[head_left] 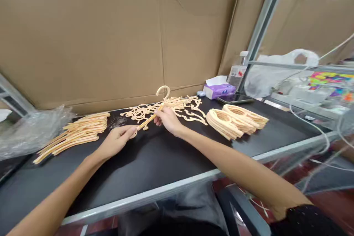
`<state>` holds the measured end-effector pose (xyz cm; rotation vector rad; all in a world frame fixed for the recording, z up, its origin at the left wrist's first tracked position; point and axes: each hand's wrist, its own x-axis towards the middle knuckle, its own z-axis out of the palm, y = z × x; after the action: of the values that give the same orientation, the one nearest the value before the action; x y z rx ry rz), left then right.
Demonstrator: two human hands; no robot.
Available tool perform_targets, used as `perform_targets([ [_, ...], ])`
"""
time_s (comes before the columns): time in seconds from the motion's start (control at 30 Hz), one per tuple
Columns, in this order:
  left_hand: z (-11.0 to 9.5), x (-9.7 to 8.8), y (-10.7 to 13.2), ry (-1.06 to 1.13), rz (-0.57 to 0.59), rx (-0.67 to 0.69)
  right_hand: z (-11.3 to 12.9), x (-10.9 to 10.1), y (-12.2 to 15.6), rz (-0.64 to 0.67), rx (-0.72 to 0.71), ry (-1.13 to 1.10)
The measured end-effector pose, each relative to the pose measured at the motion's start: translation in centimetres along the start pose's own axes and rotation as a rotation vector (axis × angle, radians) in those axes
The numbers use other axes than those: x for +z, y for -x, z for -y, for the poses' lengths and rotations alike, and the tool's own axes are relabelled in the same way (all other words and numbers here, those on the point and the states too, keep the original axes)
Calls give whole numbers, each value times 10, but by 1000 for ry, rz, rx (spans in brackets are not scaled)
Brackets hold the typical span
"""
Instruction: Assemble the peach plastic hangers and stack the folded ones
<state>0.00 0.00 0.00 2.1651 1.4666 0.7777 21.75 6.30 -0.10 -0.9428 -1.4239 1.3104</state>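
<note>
Between my two hands a cream-coloured clothes hanger (151,118) is held slantwise above the black tabletop, its curved hook pointing up and away from me. My left hand (118,138) is closed on the lower left end of its bar. Near the hook, the fingers of my right hand (168,120) pinch the other part. Just behind lies a loose heap of cream hook pieces (190,110), partly hidden by my right hand. To the left is a pile of long curved cream bars (80,132). Stacked cream pieces with rounded openings (235,121) sit to the right.
Crumpled clear plastic (35,129) lies at the left end. A purple tissue pack (219,90), a clear bottle (238,72) and a dark flat device (235,99) stand at the back right. Cardboard (110,37) walls the rear; cables (312,121) hang beside a metal post.
</note>
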Motion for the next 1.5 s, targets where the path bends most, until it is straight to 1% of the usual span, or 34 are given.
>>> perform_targets([
  [0.27, -6, 1, -1, 24, -40, 19, 0, -1, -1, 8, -19, -34],
  [0.43, -6, -1, -1, 69, -14, 26, 1, 0, -1, 2, -29, -36],
  [0.57, -6, 0, -1, 33, -20, 12, 1, 1, 0, 12, -16, -28],
  [0.67, -7, 1, 0, 17, 16, 4, 0, 2, 1, 25, -29, 1],
  [0.8, -6, 1, 0, 53, 78, 6, 0, 3, 1, 20, -36, 16],
  [1.0, -7, 0, -1, 84, 61, -5, 1, 0, -1, 10, -33, -4],
  [1.13, -6, -1, -1, 95, 91, -2, 1, 1, -1, 19, -29, -3],
  [1.3, -5, -1, 0, 164, 141, -19, 0, 2, -1, 21, -30, 10],
  [1.5, -9, -3, 1, 173, 119, -41, 3, 2, 0, 18, -28, 0],
])
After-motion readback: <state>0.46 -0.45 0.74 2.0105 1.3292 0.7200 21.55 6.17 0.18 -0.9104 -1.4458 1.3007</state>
